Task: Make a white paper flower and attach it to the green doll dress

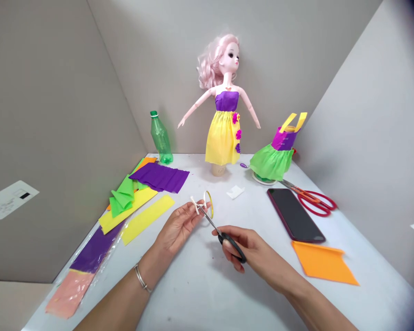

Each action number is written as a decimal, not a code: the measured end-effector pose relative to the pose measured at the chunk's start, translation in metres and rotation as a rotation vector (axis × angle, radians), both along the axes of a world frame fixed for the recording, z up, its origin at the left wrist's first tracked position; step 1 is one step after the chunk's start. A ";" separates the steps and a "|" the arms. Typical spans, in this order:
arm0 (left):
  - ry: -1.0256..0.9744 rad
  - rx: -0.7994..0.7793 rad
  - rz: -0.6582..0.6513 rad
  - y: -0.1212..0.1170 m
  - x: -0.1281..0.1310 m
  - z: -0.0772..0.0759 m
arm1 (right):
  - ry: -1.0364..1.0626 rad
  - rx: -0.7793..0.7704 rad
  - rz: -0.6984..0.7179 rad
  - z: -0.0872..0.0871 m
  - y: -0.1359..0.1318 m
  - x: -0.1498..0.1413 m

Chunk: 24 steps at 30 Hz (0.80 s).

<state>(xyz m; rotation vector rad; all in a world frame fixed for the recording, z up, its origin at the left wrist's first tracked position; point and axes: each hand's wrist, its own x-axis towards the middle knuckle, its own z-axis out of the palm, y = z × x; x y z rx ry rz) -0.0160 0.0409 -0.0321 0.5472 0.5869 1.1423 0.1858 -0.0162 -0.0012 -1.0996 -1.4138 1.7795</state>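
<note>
In the middle of the head view my left hand (182, 223) pinches a thin white strip (194, 205) that looks crossed or folded. Beside its fingertips is a narrow yellow-and-white ring (209, 204), possibly a small roll of tape or a bangle. My right hand (241, 243) grips small black-handled scissors (232, 243), fingers around the loops. The scissor blades reach up and left to the white strip, at my left fingertips. Whether the blades are parted I cannot tell. Behind both hands lies a small white scrap (235, 192) on the white table (200, 294).
A pink-haired doll (224, 101) stands at the back, with a green bottle (162, 140) to its left and a green-and-purple doll dress (276, 151) to its right. Coloured crepe paper (162, 177) lies left; red-handled scissors (313, 200), a phone (295, 215) and orange paper (324, 263) lie right.
</note>
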 end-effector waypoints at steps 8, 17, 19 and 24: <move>-0.026 -0.010 0.027 0.001 -0.001 0.001 | 0.043 -0.024 0.004 0.002 -0.001 -0.001; 0.030 0.035 -0.027 -0.002 0.001 0.006 | 0.049 -0.022 0.003 0.002 -0.001 -0.003; 0.033 0.039 -0.027 -0.003 0.002 0.005 | 0.052 -0.011 0.011 0.001 -0.001 -0.004; 0.031 0.041 -0.002 -0.004 0.004 0.006 | 0.059 0.002 0.017 0.000 -0.003 -0.007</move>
